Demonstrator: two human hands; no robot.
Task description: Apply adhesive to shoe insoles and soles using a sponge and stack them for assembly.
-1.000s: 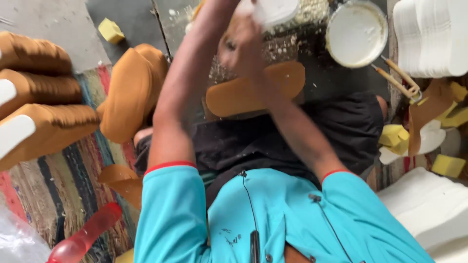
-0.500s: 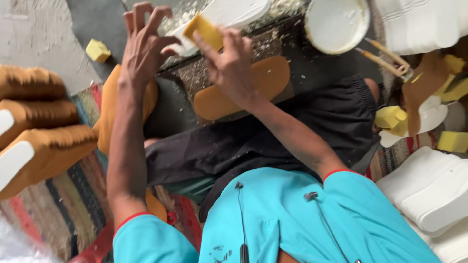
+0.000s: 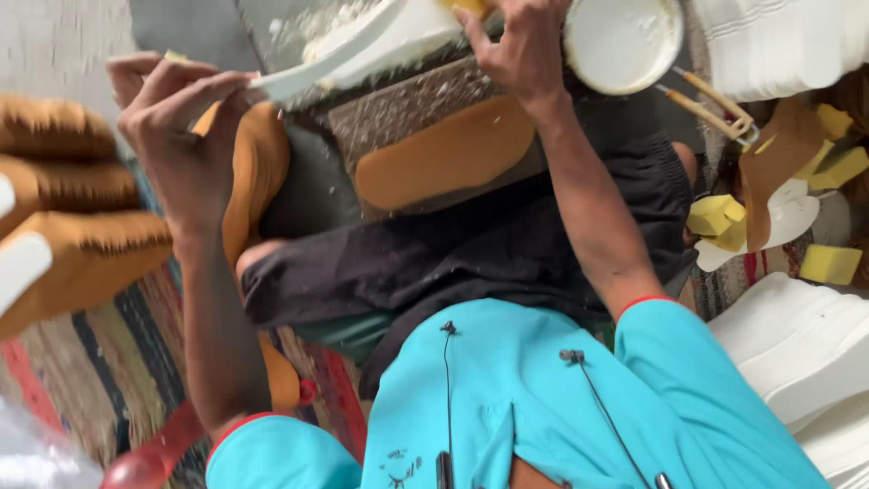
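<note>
My left hand (image 3: 181,136) pinches the near end of a white shoe sole (image 3: 362,41) that lies across the top of a dark work block (image 3: 398,109). At the top edge, my right hand (image 3: 516,50) grips a yellow sponge (image 3: 463,5) against the same white sole. Only a sliver of the sponge shows. A tan sole (image 3: 444,149) lies flat on the block below the white one. Another tan sole (image 3: 258,158) sits just right of my left hand.
A white bowl of pale paste (image 3: 623,38) stands right of my right hand, with scissors (image 3: 715,104) beside it. Tan soles (image 3: 72,235) are stacked at the left. White soles (image 3: 806,344) pile up at the lower right. Yellow sponge pieces (image 3: 828,263) lie at the right.
My left hand has swung out to the left and closed on the white sole's end. My right hand has gone up to the top edge with the sponge. The view has moved closer.
</note>
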